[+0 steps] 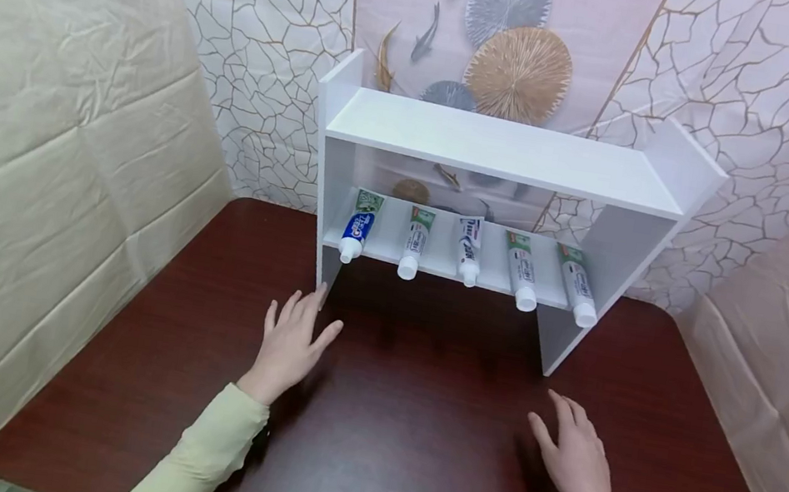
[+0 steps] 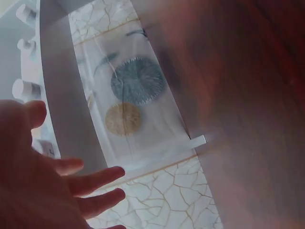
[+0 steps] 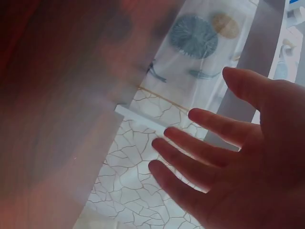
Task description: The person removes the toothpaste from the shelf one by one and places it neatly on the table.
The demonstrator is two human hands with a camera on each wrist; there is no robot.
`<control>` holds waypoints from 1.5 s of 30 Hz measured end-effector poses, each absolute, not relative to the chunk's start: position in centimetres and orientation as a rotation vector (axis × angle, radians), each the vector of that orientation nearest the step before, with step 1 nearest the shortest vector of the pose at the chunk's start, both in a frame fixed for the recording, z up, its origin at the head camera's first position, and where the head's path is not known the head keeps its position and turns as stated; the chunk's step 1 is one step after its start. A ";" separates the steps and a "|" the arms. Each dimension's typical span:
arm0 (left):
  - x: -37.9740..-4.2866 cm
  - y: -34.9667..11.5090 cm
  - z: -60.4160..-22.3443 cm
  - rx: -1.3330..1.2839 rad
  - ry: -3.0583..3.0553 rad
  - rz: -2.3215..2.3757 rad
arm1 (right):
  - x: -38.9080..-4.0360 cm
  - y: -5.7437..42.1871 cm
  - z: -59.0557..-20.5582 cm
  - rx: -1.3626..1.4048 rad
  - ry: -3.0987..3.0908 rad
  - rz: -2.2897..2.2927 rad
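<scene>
Several toothpaste tubes lie in a row on the lower board of a white shelf [image 1: 488, 141], caps toward me. From left to right come a blue-and-green tube [image 1: 361, 223], a green-and-white tube [image 1: 418, 237], a white tube with dark lettering [image 1: 469, 244] and two more green-and-white tubes, a slanted one [image 1: 521, 265] and an end one [image 1: 576, 280]. My left hand [image 1: 287, 349] holds nothing, fingers spread, near the shelf's left leg below the blue-and-green tube. Over the table in front of the right leg, my right hand [image 1: 576, 461] is empty with fingers extended.
The shelf stands at the back of a dark reddish-brown table [image 1: 404, 449]. Behind it hangs a patterned cloth [image 1: 270, 52] with cracked-line and fish designs. Pale quilted fabric [image 1: 37, 145] borders the left side, and similar fabric [image 1: 783, 334] the right.
</scene>
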State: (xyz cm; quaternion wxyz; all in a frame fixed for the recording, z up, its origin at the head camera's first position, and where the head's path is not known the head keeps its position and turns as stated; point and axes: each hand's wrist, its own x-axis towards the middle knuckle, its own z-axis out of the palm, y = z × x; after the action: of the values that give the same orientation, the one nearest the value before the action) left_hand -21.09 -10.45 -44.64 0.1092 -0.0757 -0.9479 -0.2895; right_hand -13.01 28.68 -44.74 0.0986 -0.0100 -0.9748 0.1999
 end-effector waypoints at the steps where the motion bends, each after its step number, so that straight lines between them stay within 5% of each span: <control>1: -21.3 -10.6 -44.6 -0.204 -2.774 -0.891 | -13.1 28.5 -44.6 -0.028 -2.880 0.601; 35: -31.8 -9.5 -42.6 -0.189 -1.995 -1.656 | -14.7 18.3 -43.5 0.464 -2.766 0.656; 45: -31.2 -8.4 -41.7 -0.234 -1.920 -1.661 | -15.3 14.9 -42.4 0.642 -2.713 0.657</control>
State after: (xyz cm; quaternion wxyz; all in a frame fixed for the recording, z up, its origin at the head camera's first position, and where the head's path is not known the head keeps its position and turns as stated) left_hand -31.19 -8.41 -41.73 0.2916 -0.0878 -0.7203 -0.6232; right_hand -15.26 14.88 -42.39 0.1383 0.2221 -0.9381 0.2271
